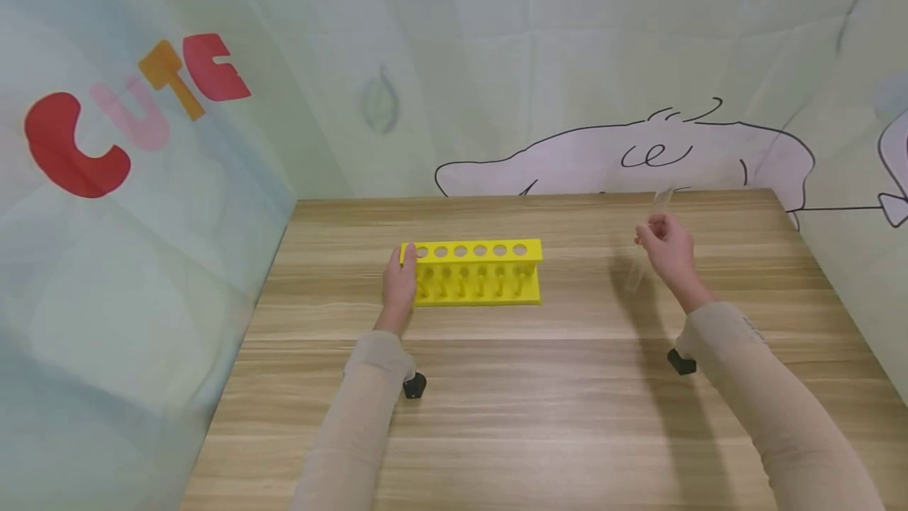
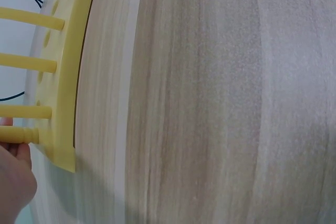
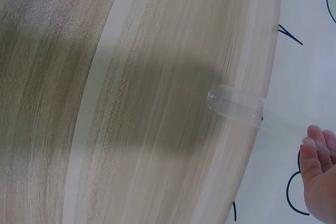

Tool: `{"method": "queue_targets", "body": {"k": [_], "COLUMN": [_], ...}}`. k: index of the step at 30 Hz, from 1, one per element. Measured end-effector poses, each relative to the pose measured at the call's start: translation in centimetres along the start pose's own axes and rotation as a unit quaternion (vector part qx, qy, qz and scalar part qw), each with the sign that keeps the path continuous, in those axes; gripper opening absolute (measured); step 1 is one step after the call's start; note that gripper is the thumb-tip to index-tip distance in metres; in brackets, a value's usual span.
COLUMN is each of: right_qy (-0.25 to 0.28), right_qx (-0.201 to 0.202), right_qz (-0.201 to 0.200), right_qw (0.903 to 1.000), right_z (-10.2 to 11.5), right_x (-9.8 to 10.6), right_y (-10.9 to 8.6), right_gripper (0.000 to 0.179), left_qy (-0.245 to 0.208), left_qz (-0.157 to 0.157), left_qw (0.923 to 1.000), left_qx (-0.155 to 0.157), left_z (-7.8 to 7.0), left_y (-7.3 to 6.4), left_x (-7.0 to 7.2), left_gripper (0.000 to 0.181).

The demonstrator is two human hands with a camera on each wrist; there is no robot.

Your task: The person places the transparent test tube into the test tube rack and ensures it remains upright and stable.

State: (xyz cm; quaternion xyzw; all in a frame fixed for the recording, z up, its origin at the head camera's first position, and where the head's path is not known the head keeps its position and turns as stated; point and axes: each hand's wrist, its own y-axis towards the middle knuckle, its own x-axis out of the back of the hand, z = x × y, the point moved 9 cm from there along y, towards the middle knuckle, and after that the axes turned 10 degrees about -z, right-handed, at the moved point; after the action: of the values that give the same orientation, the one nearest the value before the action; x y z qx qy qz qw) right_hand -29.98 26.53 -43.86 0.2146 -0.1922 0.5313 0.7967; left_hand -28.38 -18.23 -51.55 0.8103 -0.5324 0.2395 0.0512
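Note:
A yellow test tube rack (image 1: 477, 296) stands on the wooden table, its top row of round holes showing no tubes. At its left end my left hand (image 1: 400, 284) grips it, thumb over the top bar; in the left wrist view that hand (image 2: 16, 179) is at the rack's end beside a peg. To the right, my right hand (image 1: 670, 251) pinches a clear test tube (image 1: 634, 270) around its middle. The tube is tilted, with its rounded lower end (image 3: 223, 100) pointing down toward the table in the right wrist view.
The wood-grain table (image 1: 496, 432) reaches back to a pale printed cloth (image 1: 340, 101) that hangs behind and on both sides. A black wrist device (image 1: 414, 386) sits at the left cuff, another black device (image 1: 682, 362) at the right one.

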Motion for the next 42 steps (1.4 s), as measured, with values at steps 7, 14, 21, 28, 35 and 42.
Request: {"method": "queue_targets", "body": {"k": [7,14,21,28,35,42], "right_qy": [0.002,0.012,0.018,0.022,0.023,0.024], "right_qx": [0.029,0.056,0.055,0.051,0.059,0.059], "right_qz": [-0.016,-0.036,-0.028,-0.019,-0.026,-0.034], "right_qw": [0.9994,0.9977,0.9979,0.9983,0.9977,0.9974], "right_z": [0.5,1.2,1.7,1.9,2.2,2.4], "right_x": [0.0,0.1,-0.3,-0.6,-0.8,-0.8], "right_y": [0.1,0.2,0.0,-0.3,-0.2,-0.3], "right_gripper": [0.031,0.027,0.027,0.029,0.028,0.025], "left_qy": [-0.004,0.0,0.007,0.01,0.01,0.001], "left_qz": [0.002,-0.007,-0.004,-0.004,-0.003,0.0], "left_qw": [1.0,0.9999,0.9999,0.9999,0.9999,1.0], "left_qx": [0.004,-0.011,-0.009,-0.009,-0.009,-0.003], "left_z": [0.0,-0.2,-0.2,-0.1,0.0,0.1], "left_y": [0.1,0.1,0.2,0.1,0.2,0.2], "left_x": [0.0,0.1,0.0,0.1,0.0,-0.1], "left_gripper": [0.076,0.074,0.074,0.074,0.074,0.075]}}
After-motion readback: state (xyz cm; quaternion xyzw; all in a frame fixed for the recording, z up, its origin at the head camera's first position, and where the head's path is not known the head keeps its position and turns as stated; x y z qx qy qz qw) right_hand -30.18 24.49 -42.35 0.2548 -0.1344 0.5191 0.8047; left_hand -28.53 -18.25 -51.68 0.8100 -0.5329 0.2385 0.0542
